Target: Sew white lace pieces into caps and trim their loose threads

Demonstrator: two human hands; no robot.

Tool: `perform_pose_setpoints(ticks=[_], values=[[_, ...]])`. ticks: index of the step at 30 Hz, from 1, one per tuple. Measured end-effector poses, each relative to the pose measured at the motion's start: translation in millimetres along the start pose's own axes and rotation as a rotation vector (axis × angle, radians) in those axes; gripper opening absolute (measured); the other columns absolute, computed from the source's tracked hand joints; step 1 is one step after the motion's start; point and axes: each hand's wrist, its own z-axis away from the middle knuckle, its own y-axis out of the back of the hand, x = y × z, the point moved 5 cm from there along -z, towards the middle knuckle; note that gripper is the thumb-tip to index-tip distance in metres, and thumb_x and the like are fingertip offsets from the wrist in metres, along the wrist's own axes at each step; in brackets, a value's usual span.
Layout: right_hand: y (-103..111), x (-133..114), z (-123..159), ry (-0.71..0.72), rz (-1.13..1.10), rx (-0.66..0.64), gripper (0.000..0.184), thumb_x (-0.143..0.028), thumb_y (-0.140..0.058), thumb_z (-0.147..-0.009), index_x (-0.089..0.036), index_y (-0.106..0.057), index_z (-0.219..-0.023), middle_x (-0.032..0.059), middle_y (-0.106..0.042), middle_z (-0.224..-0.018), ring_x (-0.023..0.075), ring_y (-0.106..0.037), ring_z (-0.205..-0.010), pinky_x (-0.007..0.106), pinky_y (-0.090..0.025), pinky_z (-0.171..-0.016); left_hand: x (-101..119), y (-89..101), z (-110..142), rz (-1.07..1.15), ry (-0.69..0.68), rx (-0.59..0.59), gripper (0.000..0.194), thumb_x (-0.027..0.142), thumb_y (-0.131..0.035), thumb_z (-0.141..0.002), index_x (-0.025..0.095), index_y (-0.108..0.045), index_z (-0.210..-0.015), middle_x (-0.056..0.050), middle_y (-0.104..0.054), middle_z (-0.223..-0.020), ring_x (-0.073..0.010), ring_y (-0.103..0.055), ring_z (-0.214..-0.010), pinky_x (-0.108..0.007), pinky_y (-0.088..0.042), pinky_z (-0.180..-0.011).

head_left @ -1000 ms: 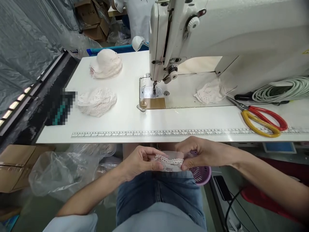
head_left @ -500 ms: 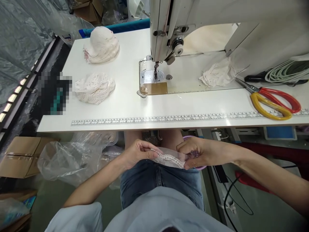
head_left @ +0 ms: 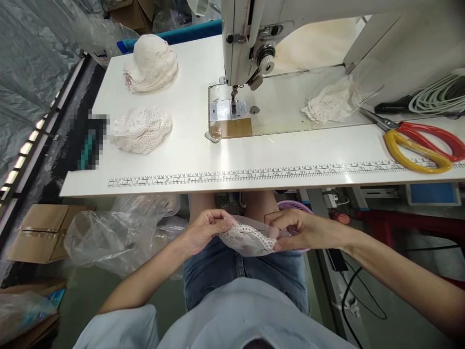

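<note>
Over my lap, a piece of sheer white fabric with lace trim (head_left: 247, 238) is stretched between my two hands. My left hand (head_left: 208, 230) pinches its left end between thumb and fingers. At the other end, my right hand (head_left: 296, 229) grips the lace edge with thumb and bent fingers. The cloth sags a little below the lace band. Above my hands stands the white sewing machine (head_left: 241, 39), its presser foot (head_left: 234, 99) over the metal needle plate (head_left: 221, 110).
On the table (head_left: 189, 160) lie a cream fabric bundle (head_left: 154, 63), a lace bundle (head_left: 143, 130) and a crumpled white piece (head_left: 330, 103). Scissors (head_left: 417, 145) with red and yellow handles rest at right. A purple basket (head_left: 296, 205) is beneath the table edge; plastic bags (head_left: 109, 237) lie left.
The fabric between my hands has opened out downward, showing more cloth below the lace. Both hands keep their hold, and the view has shifted slightly.
</note>
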Motion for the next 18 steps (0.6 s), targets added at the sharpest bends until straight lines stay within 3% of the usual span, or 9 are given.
perform_pose_setpoints(ticks=[5, 10, 18], values=[[1.8, 3.9, 3.6, 0.023, -0.175, 0.061, 0.013, -0.027, -0.064, -0.08, -0.016, -0.066, -0.084, 0.002, -0.058, -0.09, 0.0117, -0.053, -0.082, 0.024, -0.04, -0.072, -7.7, 2.3, 1.0, 0.121, -0.009, 0.043, 0.028, 0.029, -0.082, -0.058, 0.011, -0.064, -0.068, 0.0, -0.063, -0.063, -0.0076, -0.057, -0.058, -0.017, -0.043, -0.058], [-5.9, 23.1, -6.0, -0.048, -0.268, 0.153, 0.018, -0.03, -0.07, -0.073, -0.017, -0.066, -0.084, -0.0022, -0.058, -0.076, 0.0109, -0.053, -0.073, 0.024, -0.04, -0.068, -20.0, 4.4, 1.6, 0.25, 0.018, 0.082, 0.029, 0.03, -0.082, -0.059, 0.013, -0.068, -0.076, -0.002, -0.066, -0.068, -0.0105, -0.06, -0.061, -0.02, -0.046, -0.06], [-8.5, 23.3, -9.1, -0.007, -0.141, 0.03, 0.021, -0.035, -0.065, -0.078, -0.014, -0.069, -0.074, 0.0018, -0.058, -0.074, 0.0122, -0.054, -0.07, 0.024, -0.039, -0.063, -5.9, 20.5, 7.7, -0.065, -0.04, 0.061, 0.026, 0.03, -0.079, -0.064, 0.012, -0.073, -0.081, -0.006, -0.069, -0.075, -0.011, -0.06, -0.069, -0.02, -0.045, -0.068]])
